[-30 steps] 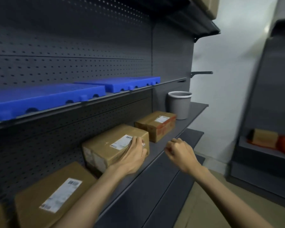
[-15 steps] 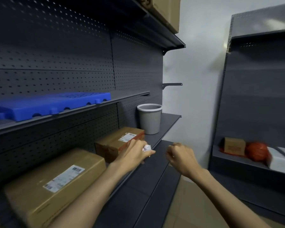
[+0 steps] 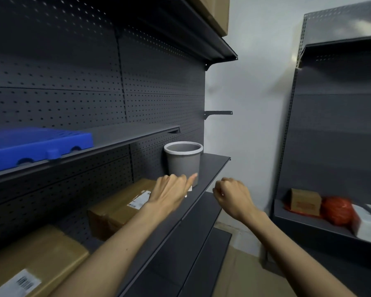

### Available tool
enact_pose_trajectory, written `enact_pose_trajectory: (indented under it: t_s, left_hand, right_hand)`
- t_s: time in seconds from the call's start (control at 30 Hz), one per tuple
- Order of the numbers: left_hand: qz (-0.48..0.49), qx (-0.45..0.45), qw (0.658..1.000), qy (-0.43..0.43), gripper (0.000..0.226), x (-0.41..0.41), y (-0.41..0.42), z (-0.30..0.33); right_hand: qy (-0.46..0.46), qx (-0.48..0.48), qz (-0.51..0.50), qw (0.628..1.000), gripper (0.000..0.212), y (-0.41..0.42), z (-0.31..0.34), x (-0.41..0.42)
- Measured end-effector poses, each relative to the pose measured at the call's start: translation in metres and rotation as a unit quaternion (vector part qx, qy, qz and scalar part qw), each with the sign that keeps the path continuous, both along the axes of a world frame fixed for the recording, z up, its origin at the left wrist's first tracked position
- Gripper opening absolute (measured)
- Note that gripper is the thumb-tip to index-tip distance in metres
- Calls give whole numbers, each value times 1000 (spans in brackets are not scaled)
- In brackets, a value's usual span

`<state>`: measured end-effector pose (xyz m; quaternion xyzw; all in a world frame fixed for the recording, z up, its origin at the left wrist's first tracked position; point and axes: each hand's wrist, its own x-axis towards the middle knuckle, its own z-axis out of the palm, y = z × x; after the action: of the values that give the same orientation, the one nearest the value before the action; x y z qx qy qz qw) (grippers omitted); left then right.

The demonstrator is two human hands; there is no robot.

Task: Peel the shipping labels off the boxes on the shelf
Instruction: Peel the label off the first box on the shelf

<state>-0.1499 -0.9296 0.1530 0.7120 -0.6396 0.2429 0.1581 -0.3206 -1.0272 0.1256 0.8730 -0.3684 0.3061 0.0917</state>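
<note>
Two boxes are sitting on the shelf (image 3: 210,174), both wearing labels: near box (image 3: 36,260), far box (image 3: 120,202). Left hand (image 3: 171,192) is hovering before the bin (image 3: 183,160), fingers pinching a white scrap (image 3: 190,189). Right hand (image 3: 234,196) is hanging curled in a loose fist, holding nothing visible

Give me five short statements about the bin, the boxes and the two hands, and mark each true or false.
1. The grey bin stands upright on the shelf. True.
2. The left hand is inside the bin. False: it is in front of it, lower down.
3. The right hand is loosely curled. True.
4. The nearest box has no label. False: a barcode label is on it.
5. The blue tray sits below the boxes. False: it is on the shelf above.
</note>
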Motion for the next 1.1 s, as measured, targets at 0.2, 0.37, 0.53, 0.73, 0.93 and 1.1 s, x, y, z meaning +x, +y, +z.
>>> enact_pose_trajectory:
  t_s: [0.2, 0.37, 0.53, 0.73, 0.93, 1.1]
  left_hand:
    - [2, -23, 991, 129, 40, 27, -109, 12]
    - [-1, -13, 984, 176, 37, 57, -183, 17]
    - [-6, -28, 981, 193, 17, 85, -242, 12]
    - [43, -84, 964, 248, 23, 108, -311, 8]
    - [101, -136, 952, 254, 17, 128, -385, 7]
    - [185, -92, 955, 215, 23, 144, -438, 11]
  right_hand:
    - [15, -20, 12, 1000, 28, -110, 24, 31]
    - [-2, -29, 25, 999, 27, -183, 34, 54]
    - [-18, -27, 48, 998, 28, -247, 34, 78]
    - [-10, -29, 105, 994, 26, -332, 33, 116]
    - [4, -19, 167, 986, 27, -422, 38, 162]
    - [14, -6, 209, 978, 24, -486, 36, 192]
